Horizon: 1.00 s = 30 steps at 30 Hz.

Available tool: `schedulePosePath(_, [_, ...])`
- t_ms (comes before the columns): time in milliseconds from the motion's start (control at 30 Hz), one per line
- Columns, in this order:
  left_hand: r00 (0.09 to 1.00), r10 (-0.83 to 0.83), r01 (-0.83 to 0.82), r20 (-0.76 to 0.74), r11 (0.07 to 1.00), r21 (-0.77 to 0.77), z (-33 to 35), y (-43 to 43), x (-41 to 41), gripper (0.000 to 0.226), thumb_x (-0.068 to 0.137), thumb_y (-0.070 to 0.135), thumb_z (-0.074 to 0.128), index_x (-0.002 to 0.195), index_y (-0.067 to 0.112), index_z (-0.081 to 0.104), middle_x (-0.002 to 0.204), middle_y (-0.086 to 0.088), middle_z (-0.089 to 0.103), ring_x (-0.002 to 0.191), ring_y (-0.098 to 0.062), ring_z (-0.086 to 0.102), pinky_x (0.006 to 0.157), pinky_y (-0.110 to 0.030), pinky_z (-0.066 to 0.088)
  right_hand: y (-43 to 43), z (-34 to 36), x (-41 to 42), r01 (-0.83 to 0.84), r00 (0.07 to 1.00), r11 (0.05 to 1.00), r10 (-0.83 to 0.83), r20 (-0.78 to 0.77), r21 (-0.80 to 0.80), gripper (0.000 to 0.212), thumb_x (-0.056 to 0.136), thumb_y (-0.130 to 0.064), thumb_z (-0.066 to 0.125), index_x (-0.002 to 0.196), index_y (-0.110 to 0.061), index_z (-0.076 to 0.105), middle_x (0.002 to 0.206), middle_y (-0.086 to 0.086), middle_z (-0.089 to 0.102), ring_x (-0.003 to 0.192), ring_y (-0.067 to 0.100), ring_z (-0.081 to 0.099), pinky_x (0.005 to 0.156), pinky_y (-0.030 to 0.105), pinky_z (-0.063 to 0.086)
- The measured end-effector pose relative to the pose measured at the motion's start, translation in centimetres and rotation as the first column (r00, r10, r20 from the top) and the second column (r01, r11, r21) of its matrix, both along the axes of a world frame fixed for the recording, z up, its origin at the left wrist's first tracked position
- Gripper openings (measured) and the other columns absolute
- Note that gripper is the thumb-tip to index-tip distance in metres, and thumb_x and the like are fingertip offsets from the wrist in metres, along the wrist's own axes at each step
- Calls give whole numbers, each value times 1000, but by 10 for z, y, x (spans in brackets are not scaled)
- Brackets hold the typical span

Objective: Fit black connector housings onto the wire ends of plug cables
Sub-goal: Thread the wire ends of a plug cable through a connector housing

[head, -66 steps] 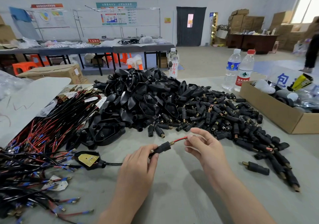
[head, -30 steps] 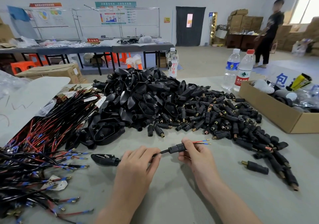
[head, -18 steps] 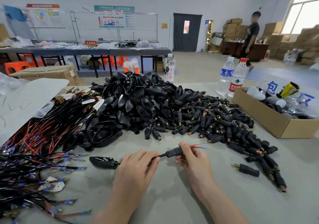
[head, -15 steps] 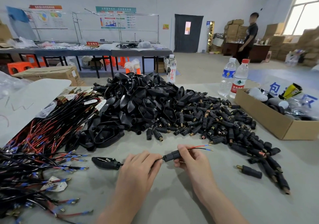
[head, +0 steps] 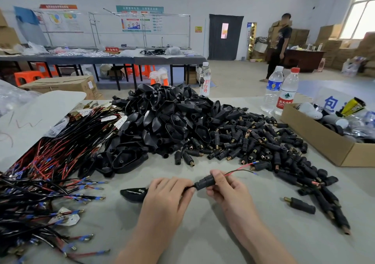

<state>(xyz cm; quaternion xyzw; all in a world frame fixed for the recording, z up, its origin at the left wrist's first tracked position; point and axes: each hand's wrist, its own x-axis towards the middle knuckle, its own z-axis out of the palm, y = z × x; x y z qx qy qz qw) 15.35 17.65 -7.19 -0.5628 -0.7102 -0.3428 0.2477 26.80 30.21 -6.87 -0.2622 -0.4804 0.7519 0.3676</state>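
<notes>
My right hand [head: 225, 190] pinches a black connector housing [head: 205, 181] threaded on a plug cable. Red and black wire ends [head: 241, 170] stick out of the housing to the right. My left hand [head: 168, 192] grips the thin black cable just left of the housing. The cable's flat black plug [head: 134, 194] lies on the table left of that hand. Behind both hands spreads a big heap of loose black housings [head: 253, 141] and plug shells [head: 162, 117]. A bundle of cables with red and blue wire ends [head: 40, 182] covers the table's left side.
A single housing [head: 300, 204] lies alone at the right. An open cardboard box [head: 324, 139] stands at the right edge, with two water bottles [head: 280, 91] behind it. A white sheet [head: 30, 119] covers the far left. A person [head: 278, 46] stands far back.
The housing has slid along the cable from the left hand's side to the right hand's fingers, and the wire ends now stick out past it. The plug turned on its side.
</notes>
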Motion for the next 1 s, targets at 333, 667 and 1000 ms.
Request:
schedulePosePath(333, [999,-5,6,45,1000,-28,-5,-3,-6,19,94,32,52,93,23,68,85,18,63,80,-6,58,78,-22,39,2,3,6,-11,997,997,5,-75,-82,28,73,-35,76,84,-9,76,84,11,72,67,13,64,63,21,55])
schedulePosePath(667, [1000,-13,13,9,1000,24,-8,3,-4,18,94,31,53,93,22,68,85,17,65,79,-6,56,78,-23,39,-5,6,5,-51,998,998,52,-19,41,35,71,-44,78,91,-15,78,94,14,74,74,13,66,65,22,55])
schedulePosePath(1000, [999,52,-51,-9,996,67,-8,0,-12,20,93,33,54,90,21,71,83,17,65,78,-6,55,83,-29,41,-1,11,9,-14,999,1000,15,-52,27,38,64,-46,78,87,-16,80,91,8,76,76,12,68,66,22,55])
